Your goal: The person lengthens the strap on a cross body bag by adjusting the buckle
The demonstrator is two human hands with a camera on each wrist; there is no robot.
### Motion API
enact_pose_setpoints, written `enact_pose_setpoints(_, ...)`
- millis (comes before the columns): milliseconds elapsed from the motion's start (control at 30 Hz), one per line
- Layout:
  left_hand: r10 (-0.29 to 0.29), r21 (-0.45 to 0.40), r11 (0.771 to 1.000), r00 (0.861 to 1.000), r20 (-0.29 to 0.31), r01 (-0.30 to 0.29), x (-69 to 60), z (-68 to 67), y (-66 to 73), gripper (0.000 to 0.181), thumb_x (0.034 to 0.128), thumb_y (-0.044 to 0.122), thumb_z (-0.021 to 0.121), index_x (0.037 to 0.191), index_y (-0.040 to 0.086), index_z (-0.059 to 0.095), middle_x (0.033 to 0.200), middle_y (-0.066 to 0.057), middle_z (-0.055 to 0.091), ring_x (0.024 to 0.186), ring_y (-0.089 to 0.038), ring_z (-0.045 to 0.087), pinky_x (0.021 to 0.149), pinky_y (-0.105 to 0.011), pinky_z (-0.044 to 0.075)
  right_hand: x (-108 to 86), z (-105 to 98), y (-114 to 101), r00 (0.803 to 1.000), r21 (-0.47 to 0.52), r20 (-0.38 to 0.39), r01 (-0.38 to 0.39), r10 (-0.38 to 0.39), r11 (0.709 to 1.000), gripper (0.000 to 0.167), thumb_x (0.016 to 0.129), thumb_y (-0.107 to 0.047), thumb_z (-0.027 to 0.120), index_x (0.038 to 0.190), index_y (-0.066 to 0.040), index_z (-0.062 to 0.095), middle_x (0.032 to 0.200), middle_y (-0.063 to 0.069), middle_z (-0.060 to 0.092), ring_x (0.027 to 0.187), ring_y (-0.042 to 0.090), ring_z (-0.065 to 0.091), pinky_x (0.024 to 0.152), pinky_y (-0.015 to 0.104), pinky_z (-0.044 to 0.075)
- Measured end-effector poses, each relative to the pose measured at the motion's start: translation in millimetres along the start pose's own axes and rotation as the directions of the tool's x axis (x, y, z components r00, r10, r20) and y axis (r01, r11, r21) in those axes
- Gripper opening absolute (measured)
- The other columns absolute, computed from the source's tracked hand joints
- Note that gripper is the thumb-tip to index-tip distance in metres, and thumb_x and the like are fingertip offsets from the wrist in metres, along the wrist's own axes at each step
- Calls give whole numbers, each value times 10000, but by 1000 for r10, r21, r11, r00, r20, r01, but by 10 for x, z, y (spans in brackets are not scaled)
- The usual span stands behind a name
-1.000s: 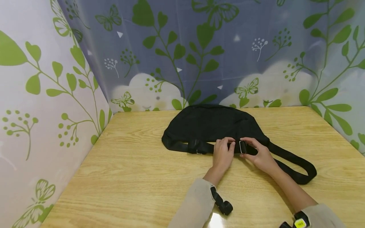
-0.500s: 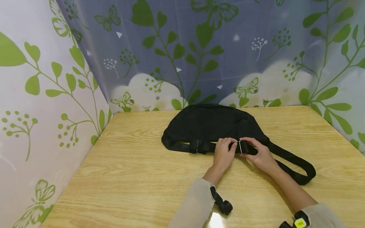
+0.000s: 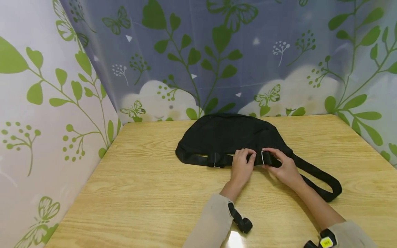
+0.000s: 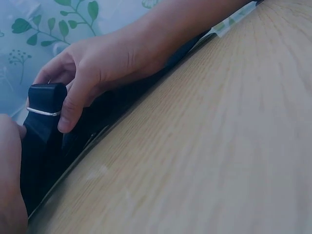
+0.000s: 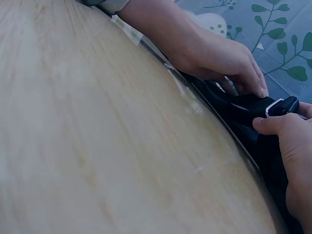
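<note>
A black waist bag (image 3: pixel 232 134) lies flat at the back of the table, its webbing strap (image 3: pixel 336 186) running along the near side and looping out to the right. My left hand (image 3: pixel 243 167) pinches the strap between thumb and fingers, just left of a metal-edged slider buckle (image 3: pixel 262 158). On the slider's right, my right hand (image 3: pixel 286 171) grips the folded strap at the buckle, thumb on the near side and fingers beyond. The left wrist view shows the silver bar of the slider (image 4: pixel 44 112) below the strap's fold. Part of the strap is hidden behind my left fingers.
A second black buckle (image 3: pixel 215 159) with a metal edge sits on the strap to the left. The wooden table (image 3: pixel 139 193) ends at a patterned cloth backdrop (image 3: pixel 173 62). Black wrist bands (image 3: pixel 240 218) hang at both sleeves.
My left hand shifts slightly right along the strap, then back left, so the gap to the slider is a little wider now. The second buckle has slid slightly right.
</note>
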State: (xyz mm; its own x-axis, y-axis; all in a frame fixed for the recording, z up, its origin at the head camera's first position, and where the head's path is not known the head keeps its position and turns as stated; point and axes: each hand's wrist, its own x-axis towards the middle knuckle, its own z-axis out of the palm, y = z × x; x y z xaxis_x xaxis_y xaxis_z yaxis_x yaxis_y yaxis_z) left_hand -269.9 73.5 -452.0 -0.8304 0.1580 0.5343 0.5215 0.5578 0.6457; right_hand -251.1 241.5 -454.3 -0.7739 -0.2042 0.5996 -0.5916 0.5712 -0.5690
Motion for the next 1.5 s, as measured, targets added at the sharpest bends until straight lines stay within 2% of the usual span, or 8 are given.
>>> enact_pose_setpoints(133,34,-34,999,999,30,-33,-3,-13,11,108,925,194,563,954,127,643,922,39,604,871,-110,495,791,-208,395,-5,-2,-10,1000,3,27,1,-2,1000,610,651,92,774,1200,-49,551,1126,135,577,962,163,551,831,390,442)
enact_pose_setpoints(233,52,-34,998,998,33,-51,-3,-10,8,114,924,202,566,955,129,647,922,42,609,856,-105,492,782,-199,391,-10,-4,-21,999,10,42,-9,9,1000,609,655,73,780,1203,-59,549,1136,125,573,958,147,542,817,437,435)
enact_pose_setpoints(367,51,6,999,999,13,-51,1,2,-2,126,917,227,577,953,143,662,917,53,622,858,-107,498,789,-207,387,-6,-5,-26,999,17,36,-7,6,1000,619,649,71,784,1207,-60,549,1140,117,572,966,130,540,820,434,435)
enact_pose_setpoints(633,-50,129,990,998,-24,53,-5,4,-19,129,909,253,588,925,146,659,872,45,609,874,-144,506,812,-257,382,3,7,-10,1000,-9,3,0,0,1000,627,645,80,783,1212,-55,550,1145,138,567,958,246,558,821,429,441)
enact_pose_setpoints(900,-25,53,998,999,26,24,5,0,1,123,917,232,574,931,139,653,883,47,596,853,-121,504,793,-225,391,-5,5,-14,999,-10,45,-22,22,1000,614,664,62,778,1217,-65,544,1157,128,561,1000,253,544,807,443,437)
enact_pose_setpoints(1100,7,23,1000,1000,31,-8,-2,-6,25,136,923,235,566,942,143,663,898,52,602,863,-112,500,792,-213,389,-11,3,-16,997,-6,68,-28,28,1000,606,678,36,779,1224,-72,540,1165,109,556,1032,233,527,813,376,443)
enact_pose_setpoints(1333,8,174,985,998,-58,2,-1,10,-10,106,909,227,588,907,157,667,876,52,613,875,-137,511,814,-251,374,-1,9,-10,1000,-10,24,-12,12,1000,613,657,70,781,1210,-60,549,1153,111,562,1028,222,529,829,145,380)
enact_pose_setpoints(1500,9,100,995,999,-41,-5,-3,8,-11,78,904,198,599,909,154,663,877,54,611,860,-129,509,815,-241,385,-3,8,-8,999,-3,34,-11,12,1000,614,656,72,780,1209,-58,548,1159,119,559,1039,245,525,833,136,372)
